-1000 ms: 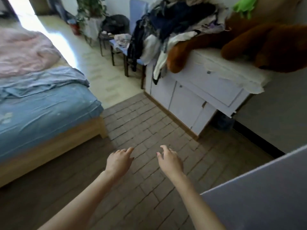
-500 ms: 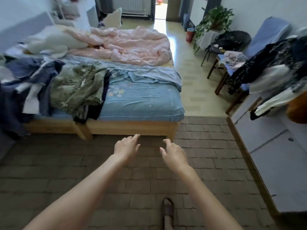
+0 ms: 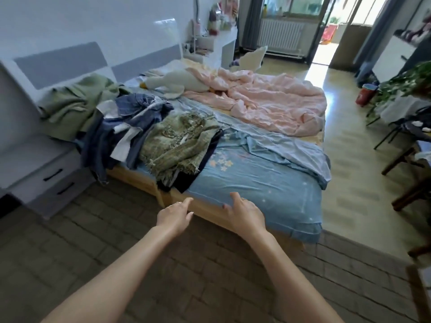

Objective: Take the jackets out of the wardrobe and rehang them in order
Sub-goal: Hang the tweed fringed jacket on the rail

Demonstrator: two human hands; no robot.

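Note:
Several jackets lie heaped on the near left part of the bed (image 3: 268,183). A fringed olive tweed jacket (image 3: 179,141) is on top at the front, over a dark garment. Left of it sits a blue denim jacket (image 3: 130,122), and behind that a pale green one (image 3: 77,106). My left hand (image 3: 175,215) and my right hand (image 3: 245,215) reach forward side by side, low in front of the bed's near edge, fingers relaxed and empty. The wardrobe is out of view.
A pink quilt (image 3: 268,101) and a white plush goose (image 3: 177,82) lie further back on the bed. A grey nightstand (image 3: 44,173) stands at left. Chairs (image 3: 408,159) and a potted plant (image 3: 405,85) line the right side. Brick-pattern floor (image 3: 116,241) lies under my arms.
The view has swung left from the white cabinet to the bed, which is now closer. Both hands stay extended and empty throughout.

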